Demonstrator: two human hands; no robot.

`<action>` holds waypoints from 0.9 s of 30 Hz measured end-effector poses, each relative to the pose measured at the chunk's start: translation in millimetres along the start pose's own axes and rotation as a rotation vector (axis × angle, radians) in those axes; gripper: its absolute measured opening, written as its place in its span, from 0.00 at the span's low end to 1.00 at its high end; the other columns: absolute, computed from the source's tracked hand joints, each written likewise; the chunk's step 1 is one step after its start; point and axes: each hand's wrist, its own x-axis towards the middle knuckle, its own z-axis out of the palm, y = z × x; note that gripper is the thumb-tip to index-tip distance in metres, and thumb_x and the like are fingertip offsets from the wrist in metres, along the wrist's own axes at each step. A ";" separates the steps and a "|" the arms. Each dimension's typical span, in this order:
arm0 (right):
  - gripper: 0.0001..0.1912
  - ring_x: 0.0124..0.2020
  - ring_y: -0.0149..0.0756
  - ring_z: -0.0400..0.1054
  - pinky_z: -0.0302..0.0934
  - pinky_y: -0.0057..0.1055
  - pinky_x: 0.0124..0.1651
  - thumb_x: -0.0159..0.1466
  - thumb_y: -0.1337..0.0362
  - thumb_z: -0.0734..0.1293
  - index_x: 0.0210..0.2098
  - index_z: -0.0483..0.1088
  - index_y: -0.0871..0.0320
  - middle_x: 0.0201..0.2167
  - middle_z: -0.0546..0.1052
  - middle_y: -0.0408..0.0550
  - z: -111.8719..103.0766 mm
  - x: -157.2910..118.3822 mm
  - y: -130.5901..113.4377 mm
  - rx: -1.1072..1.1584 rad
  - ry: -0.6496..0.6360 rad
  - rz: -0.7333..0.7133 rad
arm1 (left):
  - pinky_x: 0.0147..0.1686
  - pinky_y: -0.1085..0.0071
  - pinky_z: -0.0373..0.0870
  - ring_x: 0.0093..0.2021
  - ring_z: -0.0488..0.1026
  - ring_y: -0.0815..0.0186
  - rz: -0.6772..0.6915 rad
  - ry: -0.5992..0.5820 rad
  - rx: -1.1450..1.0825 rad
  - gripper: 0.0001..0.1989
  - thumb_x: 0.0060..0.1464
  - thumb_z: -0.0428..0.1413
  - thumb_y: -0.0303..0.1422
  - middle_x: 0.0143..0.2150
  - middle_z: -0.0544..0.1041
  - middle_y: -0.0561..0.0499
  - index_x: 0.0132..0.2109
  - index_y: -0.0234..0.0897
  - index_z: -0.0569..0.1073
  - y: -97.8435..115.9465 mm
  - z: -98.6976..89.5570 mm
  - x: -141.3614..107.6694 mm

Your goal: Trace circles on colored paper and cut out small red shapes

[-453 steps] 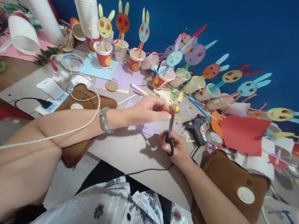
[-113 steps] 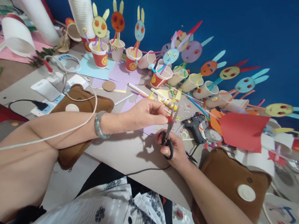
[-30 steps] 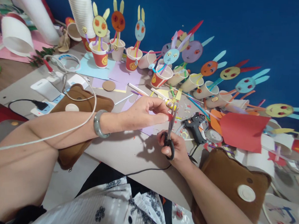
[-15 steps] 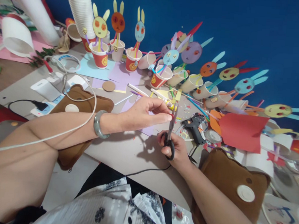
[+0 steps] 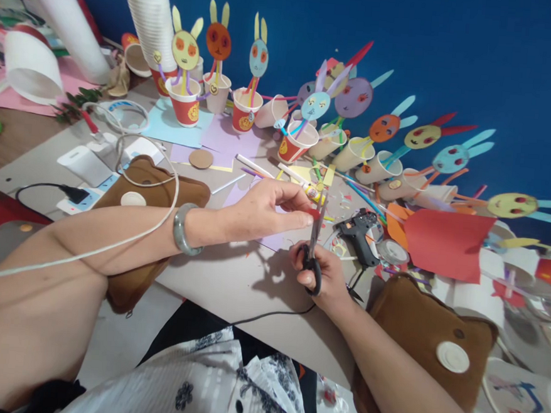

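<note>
My left hand (image 5: pixel 270 211) pinches a small piece of red paper (image 5: pixel 313 214) between thumb and fingertips, above the table's middle. My right hand (image 5: pixel 325 276) is wrapped round the black handles of a pair of scissors (image 5: pixel 317 238). The blades point up and away from me and lie right at the red paper, beside my left fingertips. Beyond the hands are a glue stick (image 5: pixel 312 191) and paper scraps. Just right of the scissors lies a black glue gun (image 5: pixel 361 237).
Paper cups with rabbit figures (image 5: pixel 186 109) line the blue wall. Red paper (image 5: pixel 449 244) lies at the right, near a brown cushion (image 5: pixel 429 343). Another brown cushion (image 5: pixel 182 190) is under my left arm. A white cable (image 5: pixel 87 257) crosses that arm, near a power strip (image 5: pixel 89 201).
The red paper shows more clearly between my left fingertips and the blades, and my left fingertips have shifted slightly left. Otherwise both hands are almost where they were.
</note>
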 end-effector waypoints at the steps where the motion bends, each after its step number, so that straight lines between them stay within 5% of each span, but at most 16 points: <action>1: 0.34 0.24 0.32 0.58 0.51 0.32 0.29 0.48 0.30 0.71 0.21 0.64 0.56 0.21 0.68 0.43 -0.1 -0.1 0.2 0.004 -0.003 0.001 | 0.33 0.74 0.69 0.31 0.70 0.73 -0.001 0.005 -0.002 0.04 0.50 0.60 0.30 0.29 0.76 0.52 0.30 0.32 0.74 0.1 0.1 0.0; 27: 0.35 0.26 0.33 0.59 0.53 0.32 0.30 0.48 0.29 0.70 0.21 0.63 0.56 0.22 0.68 0.43 -0.4 -1.7 2.9 -0.028 0.007 0.002 | 0.33 0.75 0.68 0.31 0.70 0.73 -0.028 0.044 -0.002 0.03 0.48 0.60 0.29 0.29 0.76 0.53 0.30 0.33 0.74 0.9 0.2 0.2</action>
